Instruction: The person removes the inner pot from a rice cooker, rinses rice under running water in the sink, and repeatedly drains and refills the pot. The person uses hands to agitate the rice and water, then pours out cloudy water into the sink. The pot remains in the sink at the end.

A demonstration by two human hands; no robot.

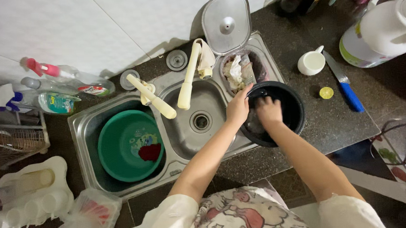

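Dark speckled stone makes up the counter [331, 122], set against a white tiled wall, and a steel double sink [185, 128] sunk into it serves as the landmark. Resting on the sink's right rim, partly over the counter, is a black pot [294, 106], and both hands are at it. The left hand [237, 109] curls over the pot's near-left rim, fingers closed on the edge to steady it. The right hand [269, 112] is down inside the pot, fingers bent against the inner wall; whether it holds a sponge or cloth cannot be told. To do this well, the rim grip probably needs to stay firm so the pot does not slip off the sink edge, while the inner hand works round the wall and base. In the sink's left bowl sits a green basin [130, 145] with a little water and a dark red scrap at the bottom. The right bowl is bare down to its drain. Behind the sink's right bowl a small strainer tub [240, 71] holds crumpled wrappers and scraps, with a metal lid [226, 22] propped above it. Right of the sink stand a white jug [382, 28], a white cup [311, 62], a blue-handled knife [345, 86] and a yellow bottle cap [326, 92]. Left of the sink lie spray bottles [60, 88].
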